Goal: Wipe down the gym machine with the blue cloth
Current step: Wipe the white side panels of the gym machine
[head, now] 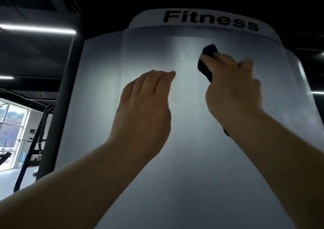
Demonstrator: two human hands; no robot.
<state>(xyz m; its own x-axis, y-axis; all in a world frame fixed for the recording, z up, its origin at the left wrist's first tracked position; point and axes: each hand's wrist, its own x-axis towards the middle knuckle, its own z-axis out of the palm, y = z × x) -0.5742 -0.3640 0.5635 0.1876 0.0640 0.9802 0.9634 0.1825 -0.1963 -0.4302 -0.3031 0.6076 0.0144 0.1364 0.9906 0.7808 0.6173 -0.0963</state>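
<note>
The gym machine's tall pale grey cover panel (184,158) fills the view, with a white strip at its top reading "Fitness". My right hand (233,86) grips the dark blue cloth (206,62) and presses it against the upper right part of the panel. Only a folded corner of the cloth shows above and left of my fingers. My left hand (145,104) is raised in front of the panel's middle, fingers together and slightly curled, holding nothing. Whether it touches the panel I cannot tell.
A dark upright post (68,81) of the machine frame runs along the panel's left side. Black straps and bars (35,141) hang at the lower left before a bright window (12,134). Ceiling light strips (36,29) glow above on the left.
</note>
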